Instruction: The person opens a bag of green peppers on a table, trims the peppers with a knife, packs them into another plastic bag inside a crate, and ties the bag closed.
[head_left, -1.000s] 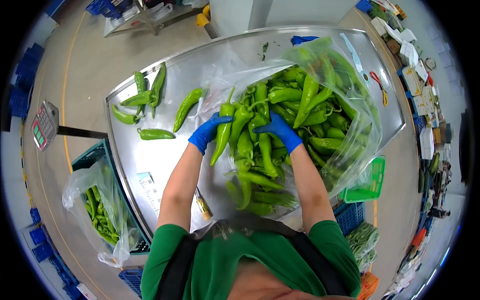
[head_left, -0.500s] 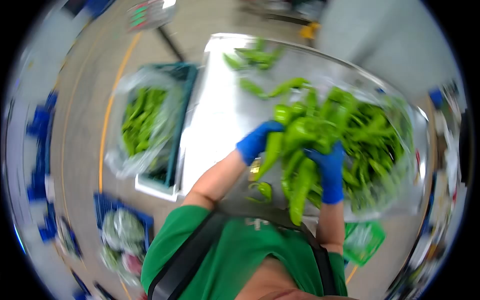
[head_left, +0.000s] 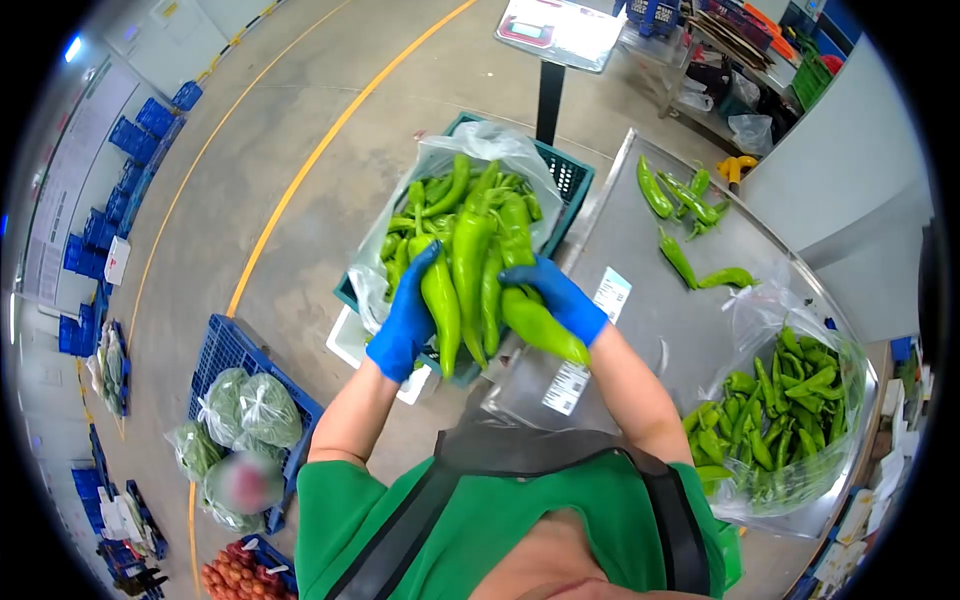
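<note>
A bunch of long green peppers is gripped between my two blue-gloved hands. On the bunch's left side is my left hand, fingers pressed along a pepper. My right hand wraps the other side, with one pepper pointing down toward the wrist. Directly beneath and beyond them stands a dark green crate, lined with a clear plastic bag that holds more green peppers. On the metal table at right, a second clear bag lies open, full of green peppers.
Several loose peppers lie on the table's far part, with paper labels nearer me. A scale display on a post rises behind the crate. Left on the floor, a blue crate bears bagged vegetables; red-brown onions sit below it.
Both hands have carried the bunch of peppers left, from over the table beside the open bag to above the lined crate. My view has turned left with them.
</note>
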